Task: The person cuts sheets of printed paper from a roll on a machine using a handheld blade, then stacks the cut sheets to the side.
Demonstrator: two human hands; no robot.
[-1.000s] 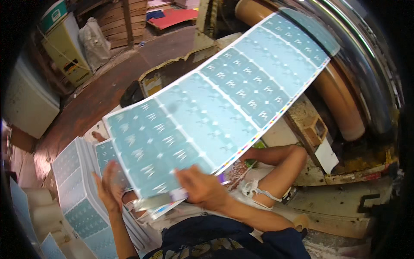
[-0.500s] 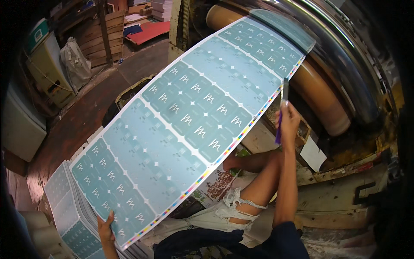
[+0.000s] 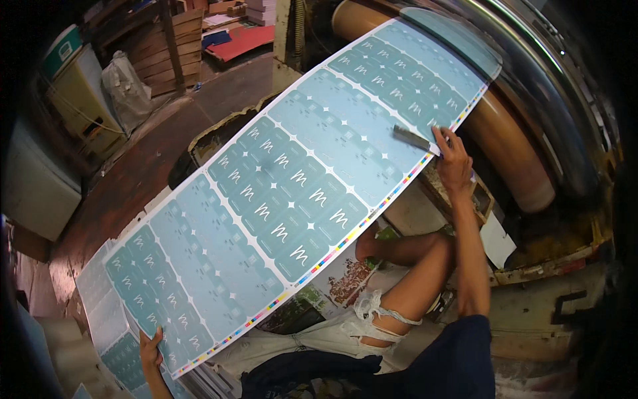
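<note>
A long printed sheet (image 3: pixel 246 226) in bands of teal and pale blue stretches diagonally from the shiny roller (image 3: pixel 531 86) at the upper right down to my left hand (image 3: pixel 151 351). That hand pinches its lower-left edge, thumb on top, fingers underneath. Closed around a knife, my right hand (image 3: pixel 454 159) is at the sheet's right edge near the roller. The wide grey blade (image 3: pixel 411 137) points left across the sheet's face; the knife's handle is hidden by the hand. Under the lower end of the sheet lies a stack of similar printed sheets (image 3: pixel 106 302).
Below the metal roller runs a brown roller (image 3: pixel 512 146). My bent bare knee (image 3: pixel 432 259) and torn light trousers (image 3: pixel 372 326) are beneath the sheet. At left stand a pale cabinet (image 3: pixel 40 179) and a plastic sack (image 3: pixel 126 86); red board (image 3: pixel 246 43) lies farther back.
The knife, earlier upright beside the sheet's right edge with its purple handle showing, now lies with its blade over the sheet. My right hand moved slightly right. My left hand shifted slightly left with the sheet.
</note>
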